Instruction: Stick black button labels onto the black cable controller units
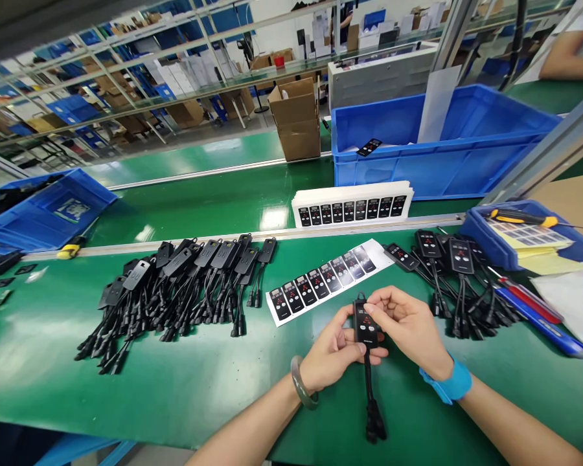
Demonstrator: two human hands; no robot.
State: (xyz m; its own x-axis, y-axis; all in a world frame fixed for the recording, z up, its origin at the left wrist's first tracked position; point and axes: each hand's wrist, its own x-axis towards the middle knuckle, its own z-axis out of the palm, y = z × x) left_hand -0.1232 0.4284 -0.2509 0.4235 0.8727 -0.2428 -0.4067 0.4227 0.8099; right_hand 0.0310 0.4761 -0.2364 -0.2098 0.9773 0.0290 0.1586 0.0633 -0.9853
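Note:
My left hand (pixel 337 346) is closed around a black controller box (pixel 366 331) with red and white markings on its face. Two short cables with plugs (pixel 373 421) hang from its lower end toward me. The fingers of my right hand (pixel 408 323) are pinched at the top right of the box, thumb on its face; whether they hold anything else is hidden. Just beyond lies a white sheet of black face labels (pixel 323 281). Left of it is a pile of controllers (pixel 189 278) without visible labels, and to the right a smaller pile with labelled faces (pixel 461 255).
A stack of label sheets (pixel 352 204) stands against the rail. Behind it is a large blue bin (pixel 442 171). At right are a small blue tray (pixel 573 243) with a screwdriver (pixel 522 217) and a blue cutter (pixel 544 323). Another blue bin (pixel 53 220) stands left.

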